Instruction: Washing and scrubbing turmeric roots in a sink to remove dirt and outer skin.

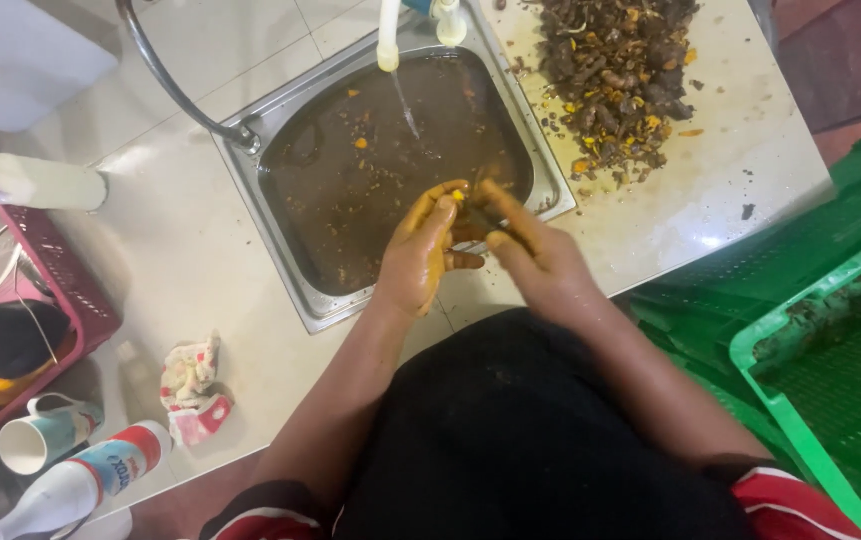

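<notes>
both hands, left hand (419, 255) and right hand (531, 250), pinch a small yellow root piece (459, 196) over the muddy sink (291, 110), mid-scrub; it needs rinsing under the tap (389, 40).

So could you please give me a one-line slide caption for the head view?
Both hands, left and right, rub a small root over a sink of brown water.

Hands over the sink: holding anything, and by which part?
A small yellow-orange piece, pinched between the fingertips of left hand and right hand; which part can't be told.

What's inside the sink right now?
The sink holds murky brown water with floating orange and dark scraps. The bottom and drain are hidden.
</notes>
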